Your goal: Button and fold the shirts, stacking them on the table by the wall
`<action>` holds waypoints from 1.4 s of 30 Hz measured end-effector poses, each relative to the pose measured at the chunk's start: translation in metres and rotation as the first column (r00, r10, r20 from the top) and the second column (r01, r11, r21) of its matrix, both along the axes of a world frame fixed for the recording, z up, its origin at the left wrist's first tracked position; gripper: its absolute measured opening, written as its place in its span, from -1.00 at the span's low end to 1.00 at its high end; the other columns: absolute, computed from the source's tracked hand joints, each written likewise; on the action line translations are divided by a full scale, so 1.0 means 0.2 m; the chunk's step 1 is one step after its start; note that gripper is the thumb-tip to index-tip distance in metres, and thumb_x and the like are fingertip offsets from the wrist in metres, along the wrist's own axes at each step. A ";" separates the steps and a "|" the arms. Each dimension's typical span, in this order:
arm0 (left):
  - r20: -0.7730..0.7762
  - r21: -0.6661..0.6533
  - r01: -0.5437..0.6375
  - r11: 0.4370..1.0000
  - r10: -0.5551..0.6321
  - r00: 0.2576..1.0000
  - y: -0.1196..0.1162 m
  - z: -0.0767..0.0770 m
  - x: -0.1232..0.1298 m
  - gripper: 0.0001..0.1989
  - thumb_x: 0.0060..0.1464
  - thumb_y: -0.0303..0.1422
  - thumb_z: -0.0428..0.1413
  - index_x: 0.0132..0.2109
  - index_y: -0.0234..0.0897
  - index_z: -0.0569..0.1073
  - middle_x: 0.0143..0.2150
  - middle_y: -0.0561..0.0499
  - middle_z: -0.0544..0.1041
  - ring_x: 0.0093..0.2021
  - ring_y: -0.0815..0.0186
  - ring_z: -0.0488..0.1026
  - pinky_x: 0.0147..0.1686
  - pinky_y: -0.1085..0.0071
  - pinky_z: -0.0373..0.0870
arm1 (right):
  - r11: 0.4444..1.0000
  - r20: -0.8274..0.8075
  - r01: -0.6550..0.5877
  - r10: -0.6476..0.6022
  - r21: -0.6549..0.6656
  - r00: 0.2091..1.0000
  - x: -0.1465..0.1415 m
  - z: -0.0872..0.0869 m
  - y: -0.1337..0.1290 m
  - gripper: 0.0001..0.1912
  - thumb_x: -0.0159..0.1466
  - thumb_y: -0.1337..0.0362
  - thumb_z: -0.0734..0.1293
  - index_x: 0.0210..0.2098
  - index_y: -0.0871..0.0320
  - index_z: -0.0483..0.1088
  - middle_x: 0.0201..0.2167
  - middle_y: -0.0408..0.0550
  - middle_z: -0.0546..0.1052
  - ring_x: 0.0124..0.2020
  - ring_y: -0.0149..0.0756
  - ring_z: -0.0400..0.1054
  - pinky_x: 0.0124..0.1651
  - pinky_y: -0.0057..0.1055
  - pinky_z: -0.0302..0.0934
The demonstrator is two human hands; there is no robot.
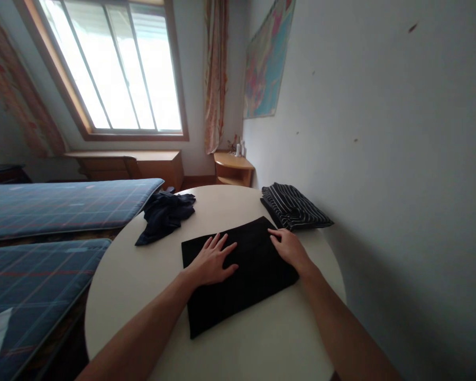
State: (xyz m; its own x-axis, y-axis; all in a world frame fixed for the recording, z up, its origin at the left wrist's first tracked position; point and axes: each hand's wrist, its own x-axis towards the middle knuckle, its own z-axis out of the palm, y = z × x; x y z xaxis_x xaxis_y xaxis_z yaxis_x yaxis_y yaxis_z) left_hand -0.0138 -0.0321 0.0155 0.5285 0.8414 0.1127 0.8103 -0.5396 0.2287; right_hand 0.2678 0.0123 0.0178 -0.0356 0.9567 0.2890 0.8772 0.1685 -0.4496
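Observation:
A black garment [241, 280], folded into a flat four-sided shape, lies on the round cream table [122, 296]. My left hand [212, 262] rests flat on its left half, fingers spread. At the garment's upper right edge, my right hand [287, 247] has its fingers curled in, with thumb and forefinger pinching the cloth there. Just beyond that hand sits a folded pile of black-and-white striped cloth [293, 203]. A crumpled dark navy cloth [164, 211] lies at the table's far left, partly at the rim.
Two beds with blue plaid mattresses [63, 206] stand to the left, close to the table. A white wall [381, 159] runs along the right. Behind are a wooden desk [158, 156], a small corner shelf [232, 161] and a bright window [115, 69].

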 end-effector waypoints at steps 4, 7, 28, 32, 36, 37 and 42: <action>0.024 0.032 0.065 0.997 -0.065 0.998 -0.07 0.05 0.03 -0.37 0.25 0.00 -0.02 0.39 -0.05 0.16 0.50 -0.03 -0.10 0.47 -0.03 -0.21 0.38 -0.05 -0.19 | 0.999 0.011 0.048 -0.049 0.025 0.999 0.01 -0.01 0.01 -0.64 0.33 0.34 0.25 0.08 0.20 0.50 0.02 0.07 0.54 0.01 -0.23 0.43 0.13 -0.43 0.20; 0.032 0.011 0.183 0.983 -0.183 0.983 -0.13 0.06 0.07 -0.35 0.25 0.02 -0.03 0.41 0.02 0.09 0.49 0.02 -0.07 0.46 0.00 -0.16 0.39 -0.06 -0.18 | 0.993 0.035 0.112 -0.114 0.043 0.993 0.02 0.00 0.01 -0.64 0.34 0.34 0.23 0.08 0.19 0.50 0.03 0.09 0.53 0.02 -0.21 0.42 0.13 -0.41 0.20; 0.299 0.040 -0.229 0.973 0.207 0.932 0.08 0.10 -0.18 -0.67 0.27 -0.18 -0.02 0.00 -0.16 0.55 -0.12 -0.05 0.63 -0.10 0.17 0.54 -0.07 0.32 0.37 | 0.996 0.244 -0.044 0.023 0.082 0.970 -0.15 0.43 -0.10 -0.63 0.35 0.32 0.25 0.11 0.16 0.47 0.05 0.10 0.48 0.00 -0.20 0.42 0.07 -0.39 0.23; 0.369 -0.071 -0.444 0.893 0.437 0.821 0.14 0.09 -0.25 -0.71 0.24 -0.20 -0.03 -0.15 -0.18 0.55 -0.22 -0.04 0.65 -0.21 0.17 0.56 -0.22 0.35 0.35 | 0.994 0.322 -0.099 0.076 0.054 0.944 -0.33 0.57 -0.19 -0.64 0.36 0.30 0.23 0.10 0.09 0.47 0.06 0.05 0.46 -0.08 -0.25 0.45 0.00 -0.42 0.27; 0.508 -0.244 -0.515 0.822 0.561 0.654 0.18 0.07 -0.31 -0.67 0.23 -0.16 -0.08 -0.21 -0.22 0.51 -0.26 -0.05 0.66 -0.33 0.20 0.57 -0.29 0.37 0.36 | 0.987 0.407 -0.162 0.154 -0.014 0.900 -0.56 0.66 -0.29 -0.65 0.38 0.31 0.19 0.08 0.08 0.47 0.04 0.09 0.44 -0.15 -0.24 0.48 -0.08 -0.38 0.33; 0.549 -0.303 -0.492 0.816 0.572 0.610 0.19 0.06 -0.32 -0.64 0.23 -0.14 -0.10 -0.19 -0.24 0.49 -0.28 -0.07 0.66 -0.36 0.21 0.57 -0.30 0.37 0.37 | 0.983 0.421 -0.177 0.179 -0.044 0.889 -0.62 0.67 -0.31 -0.66 0.37 0.32 0.19 0.06 0.10 0.48 0.03 0.11 0.44 -0.16 -0.23 0.48 -0.10 -0.36 0.34; 0.645 -0.469 -0.380 0.797 0.603 0.469 0.22 0.02 -0.36 -0.51 0.20 0.00 -0.15 -0.17 -0.31 0.45 -0.35 -0.12 0.64 -0.42 0.17 0.57 -0.37 0.34 0.39 | 0.952 0.437 -0.245 0.303 -0.186 0.847 -0.87 0.64 -0.39 -0.67 0.36 0.38 0.15 -0.01 0.19 0.49 0.04 0.22 0.42 -0.13 -0.14 0.50 -0.13 -0.30 0.40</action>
State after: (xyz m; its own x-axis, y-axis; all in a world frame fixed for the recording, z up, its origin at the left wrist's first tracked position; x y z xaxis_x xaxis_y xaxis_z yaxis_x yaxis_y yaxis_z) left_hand -0.0863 0.0127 0.0185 -0.1620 0.9867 0.0147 0.4030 0.0526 0.9137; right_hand 0.0944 -0.0665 0.1458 -0.4010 0.9141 0.0608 0.9138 0.4037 -0.0436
